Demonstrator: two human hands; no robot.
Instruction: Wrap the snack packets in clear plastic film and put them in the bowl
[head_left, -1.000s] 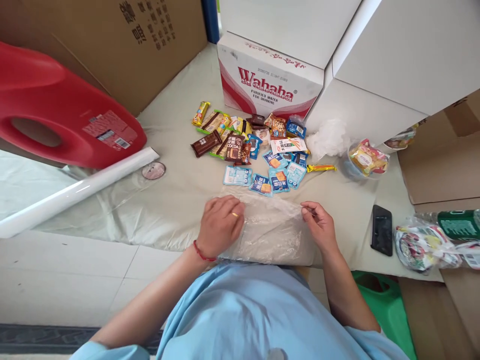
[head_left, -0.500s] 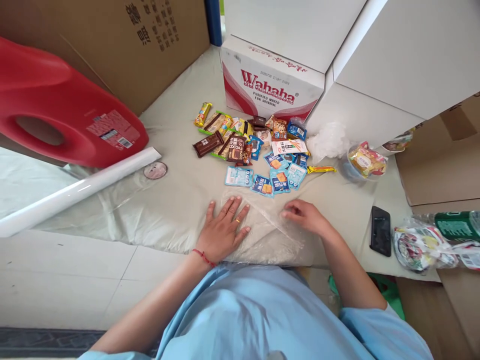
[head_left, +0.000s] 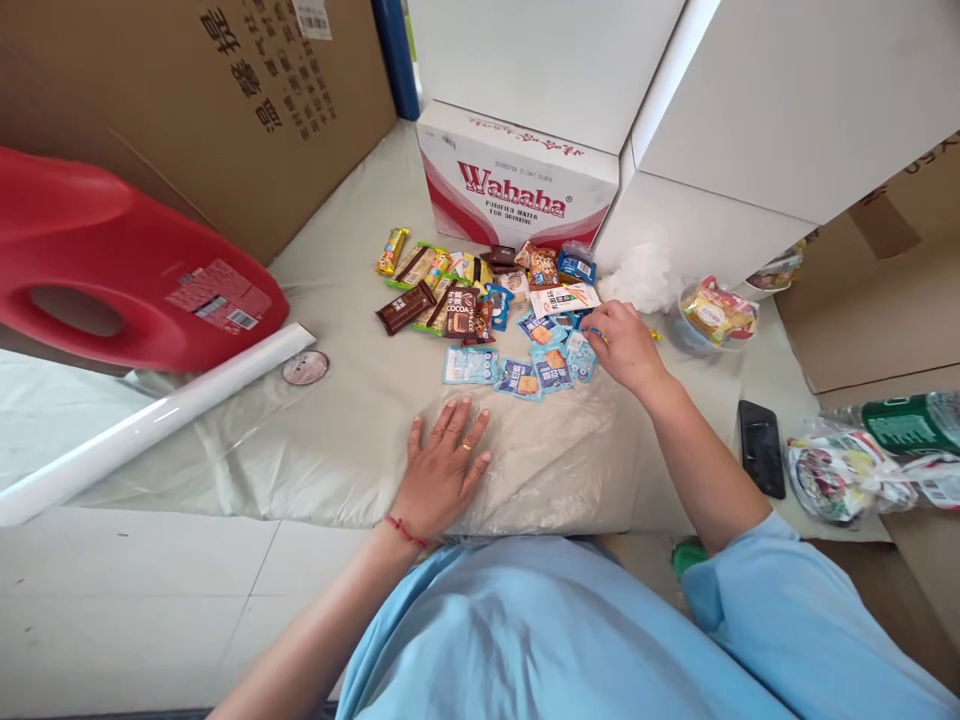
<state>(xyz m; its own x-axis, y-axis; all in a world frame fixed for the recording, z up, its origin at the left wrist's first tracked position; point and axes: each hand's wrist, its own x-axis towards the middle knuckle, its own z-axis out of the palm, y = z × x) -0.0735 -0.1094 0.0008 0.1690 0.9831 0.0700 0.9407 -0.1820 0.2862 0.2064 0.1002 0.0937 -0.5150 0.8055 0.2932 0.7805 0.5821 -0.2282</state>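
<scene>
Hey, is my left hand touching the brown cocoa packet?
Apart. The head view shows your left hand spread flat, with a light blue packet and some beige covering between it and the brown cocoa packet.

Taking the clock from the middle of your view, you have two hands, your left hand (head_left: 439, 470) near seven and your right hand (head_left: 619, 343) at three. Near the centre you can count at least five light-blue sachets (head_left: 470, 366); they overlap, so you cannot get an exact total. You have one COCOA packet (head_left: 459, 312) at eleven, one Wahaha box (head_left: 517, 190) at twelve, one round disc (head_left: 305, 367) at nine, one red jug (head_left: 142, 255) between nine and ten, one white roll (head_left: 165, 425) between eight and nine, one phone (head_left: 761, 450) between three and four, and two bowls (head_left: 696, 332) between two and three.
</scene>
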